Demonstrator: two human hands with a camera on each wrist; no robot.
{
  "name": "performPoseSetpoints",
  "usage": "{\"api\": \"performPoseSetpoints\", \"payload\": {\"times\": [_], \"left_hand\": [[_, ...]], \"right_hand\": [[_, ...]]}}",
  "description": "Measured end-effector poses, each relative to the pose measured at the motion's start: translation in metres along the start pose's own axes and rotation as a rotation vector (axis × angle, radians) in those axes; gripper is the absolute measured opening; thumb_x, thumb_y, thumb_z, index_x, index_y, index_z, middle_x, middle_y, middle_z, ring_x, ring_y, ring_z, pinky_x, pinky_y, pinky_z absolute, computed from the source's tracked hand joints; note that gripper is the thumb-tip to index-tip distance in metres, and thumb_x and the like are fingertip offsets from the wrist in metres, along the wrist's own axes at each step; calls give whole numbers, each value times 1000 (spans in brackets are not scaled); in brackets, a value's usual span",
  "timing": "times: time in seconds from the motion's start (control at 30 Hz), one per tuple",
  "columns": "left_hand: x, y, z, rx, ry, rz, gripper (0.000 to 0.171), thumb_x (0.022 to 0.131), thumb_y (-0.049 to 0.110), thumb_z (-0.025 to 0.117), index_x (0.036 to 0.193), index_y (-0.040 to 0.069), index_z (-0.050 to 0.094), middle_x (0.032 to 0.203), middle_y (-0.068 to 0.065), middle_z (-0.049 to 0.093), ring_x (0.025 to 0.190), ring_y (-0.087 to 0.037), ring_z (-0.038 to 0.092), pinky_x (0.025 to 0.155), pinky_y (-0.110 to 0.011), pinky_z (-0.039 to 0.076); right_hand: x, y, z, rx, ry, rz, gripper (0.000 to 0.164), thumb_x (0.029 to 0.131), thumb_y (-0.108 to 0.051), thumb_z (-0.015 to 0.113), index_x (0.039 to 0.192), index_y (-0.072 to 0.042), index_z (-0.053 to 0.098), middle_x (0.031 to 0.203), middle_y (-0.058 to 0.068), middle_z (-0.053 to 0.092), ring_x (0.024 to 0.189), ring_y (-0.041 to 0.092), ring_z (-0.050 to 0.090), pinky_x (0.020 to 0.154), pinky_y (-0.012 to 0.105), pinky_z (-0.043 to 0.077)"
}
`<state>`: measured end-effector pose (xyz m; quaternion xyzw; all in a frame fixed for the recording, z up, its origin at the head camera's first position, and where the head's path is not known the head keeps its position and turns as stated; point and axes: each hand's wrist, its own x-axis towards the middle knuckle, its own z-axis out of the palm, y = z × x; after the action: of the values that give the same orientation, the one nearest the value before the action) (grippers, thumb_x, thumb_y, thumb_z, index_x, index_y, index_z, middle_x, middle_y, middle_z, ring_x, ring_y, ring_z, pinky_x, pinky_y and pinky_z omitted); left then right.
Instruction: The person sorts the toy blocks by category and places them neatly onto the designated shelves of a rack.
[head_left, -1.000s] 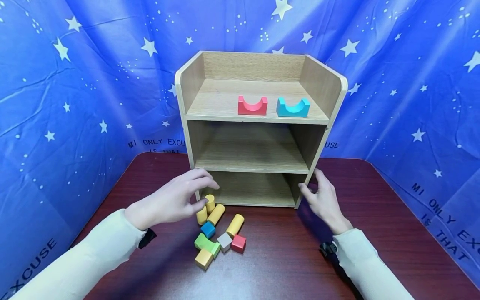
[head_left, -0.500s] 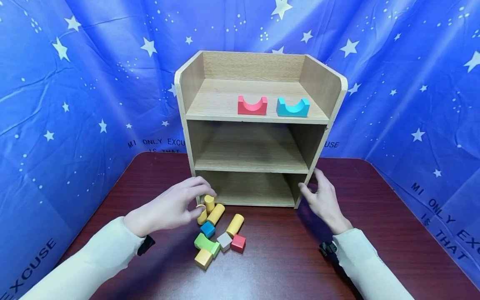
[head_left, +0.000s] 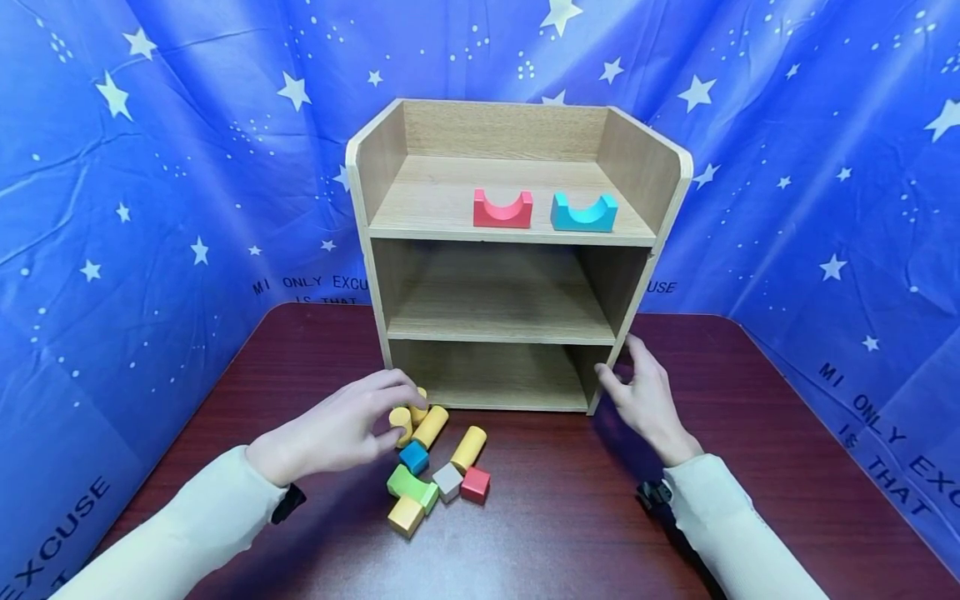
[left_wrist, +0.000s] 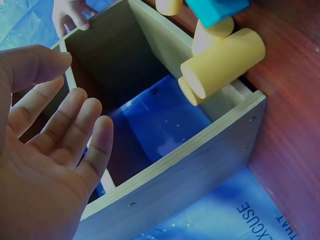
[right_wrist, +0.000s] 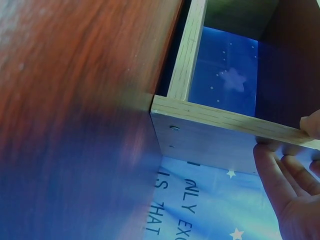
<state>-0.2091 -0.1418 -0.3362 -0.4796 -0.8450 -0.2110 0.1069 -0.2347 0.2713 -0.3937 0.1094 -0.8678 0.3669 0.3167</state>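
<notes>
My left hand (head_left: 341,425) hovers over the cluster of wooden blocks at the lower left of the wooden shelf (head_left: 500,342). Its thumb and fingers are spread apart around an upright yellow cylinder (head_left: 401,427). In the left wrist view the fingers (left_wrist: 75,120) are loosely bent, holding nothing, with yellow cylinders (left_wrist: 225,62) beyond them. A second upright cylinder, partly hidden by my fingertips, stands just behind. My right hand (head_left: 651,408) pinches the shelf's right side panel (right_wrist: 225,117), thumb inside and fingers outside.
Two yellow cylinders lie beside a blue cube (head_left: 414,457), a green arch block (head_left: 408,485), a grey cube (head_left: 447,482), a red cube (head_left: 476,486) and a pale yellow block (head_left: 406,517). A red arch (head_left: 502,213) and a teal arch (head_left: 583,216) sit on the top shelf.
My left hand has come down and slightly left, lower around the upright yellow cylinders. My right hand stays on the side panel, and the blocks have not visibly moved.
</notes>
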Motion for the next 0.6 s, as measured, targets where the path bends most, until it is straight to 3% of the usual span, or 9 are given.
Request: {"api": "performPoseSetpoints", "payload": {"times": [0.2,0.4,0.6], "left_hand": [[-5,1,4,3,-25,-42,33,78,6,71,107,20,64,109,10,55,99,-9,54,83,-28,48],[-9,-2,8,21,-33,-62,35,77,7,71,108,22,65,109,13,54,100,-8,54,85,-28,48],[-13,-5,11,24,-23,-42,36,75,4,70,107,21,64,106,12,55,97,-8,55,83,-27,48]], "right_hand": [[0,0,0,-5,-2,1,48,83,-8,70,127,-3,51,106,15,62,91,26,63,66,18,52],[0,0,0,5,-4,2,48,83,-8,69,127,-2,50,105,16,62,91,27,63,66,8,46],[0,1,0,-16,7,-11,48,82,-8,70,126,-3,52,105,15,63,94,25,61,67,6,44]]}}
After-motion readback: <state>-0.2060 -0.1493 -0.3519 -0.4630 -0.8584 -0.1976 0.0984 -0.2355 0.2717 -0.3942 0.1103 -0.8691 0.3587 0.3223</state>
